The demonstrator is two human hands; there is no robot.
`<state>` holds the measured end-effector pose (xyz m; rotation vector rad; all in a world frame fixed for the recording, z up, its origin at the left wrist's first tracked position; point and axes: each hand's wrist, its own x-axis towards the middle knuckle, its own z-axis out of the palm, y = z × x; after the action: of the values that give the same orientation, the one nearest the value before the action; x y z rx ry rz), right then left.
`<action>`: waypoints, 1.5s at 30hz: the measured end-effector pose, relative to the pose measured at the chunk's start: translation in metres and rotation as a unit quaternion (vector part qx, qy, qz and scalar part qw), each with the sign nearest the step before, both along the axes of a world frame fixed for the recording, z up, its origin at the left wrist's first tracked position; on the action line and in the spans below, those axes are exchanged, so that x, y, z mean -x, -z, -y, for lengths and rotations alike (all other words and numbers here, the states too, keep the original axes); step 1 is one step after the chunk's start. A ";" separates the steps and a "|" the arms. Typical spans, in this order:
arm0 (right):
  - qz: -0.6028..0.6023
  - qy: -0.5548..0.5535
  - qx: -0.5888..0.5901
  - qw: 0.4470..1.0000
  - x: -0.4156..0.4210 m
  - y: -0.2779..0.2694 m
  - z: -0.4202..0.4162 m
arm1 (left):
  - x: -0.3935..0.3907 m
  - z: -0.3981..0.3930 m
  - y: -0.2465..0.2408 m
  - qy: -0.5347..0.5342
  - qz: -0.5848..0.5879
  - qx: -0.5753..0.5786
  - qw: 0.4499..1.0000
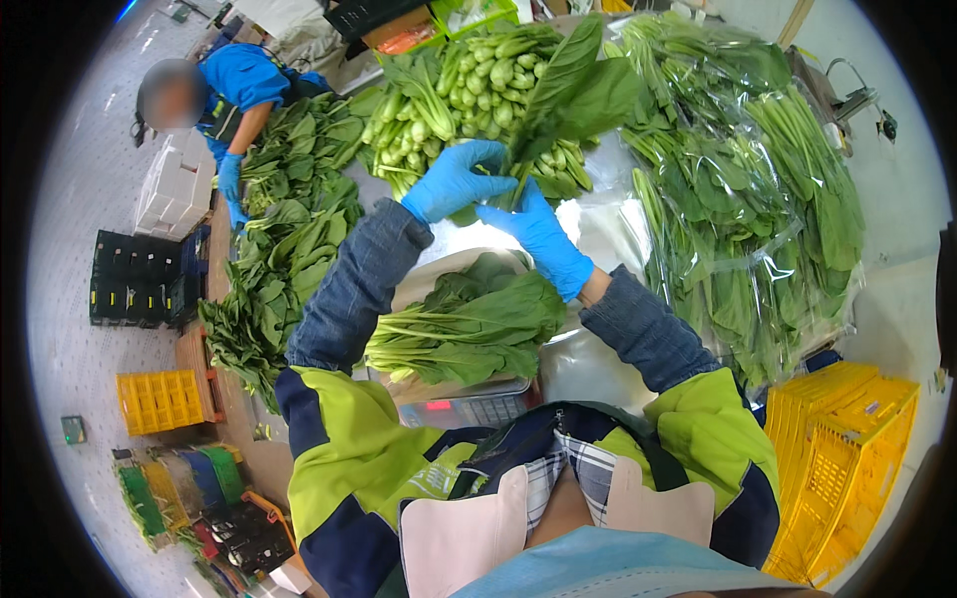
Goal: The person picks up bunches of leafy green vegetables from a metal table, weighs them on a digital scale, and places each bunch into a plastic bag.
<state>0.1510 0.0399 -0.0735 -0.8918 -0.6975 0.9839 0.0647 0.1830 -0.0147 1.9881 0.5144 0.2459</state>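
Both hands wear blue gloves and meet above the metal table. My left hand (460, 179) pinches the stems of a leafy green (572, 93), whose broad leaves point up and to the right. My right hand (544, 238) touches the same stems from below, with its fingertips near them; how firmly it grips cannot be told. Just beneath, a bunch of leafy greens (463, 325) lies in a shallow tray, stems to the left. Behind my hands is a heap of pale-stemmed greens (486, 82). Greens in clear plastic bags (733, 187) are piled at the right.
A long heap of loose leafy greens (299, 224) lines the left side. Beyond it a person in blue (239, 82) reaches into the leaves with gloved hands. Yellow plastic crates (845, 463) stand at the lower right, and black crates (131, 276) stand at the left. A bright metal surface (598, 359) lies by my right forearm.
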 end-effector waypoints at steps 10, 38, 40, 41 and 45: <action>-0.102 -0.114 -0.001 0.988 0.057 -0.062 0.066 | 0.087 0.099 -0.067 -0.051 0.161 0.174 0.970; 0.085 -0.068 0.176 0.978 0.096 -0.023 0.220 | 0.305 0.044 -0.025 -0.263 0.401 0.192 0.856; -0.051 -0.107 0.150 0.981 0.098 -0.007 0.223 | 0.407 -0.002 -0.011 -0.371 0.368 0.049 0.851; -0.143 -0.119 0.091 0.978 0.114 -0.010 0.218 | 0.443 -0.008 0.007 -0.431 0.183 -0.083 0.880; -0.293 -0.118 0.099 0.944 0.191 -0.034 0.168 | 0.524 0.005 0.069 -0.303 -0.238 -0.597 0.704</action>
<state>-0.0403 -0.1279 -0.0391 -0.6392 -0.1971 1.4719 -0.4592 0.1782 -0.0833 3.0974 1.6897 0.5777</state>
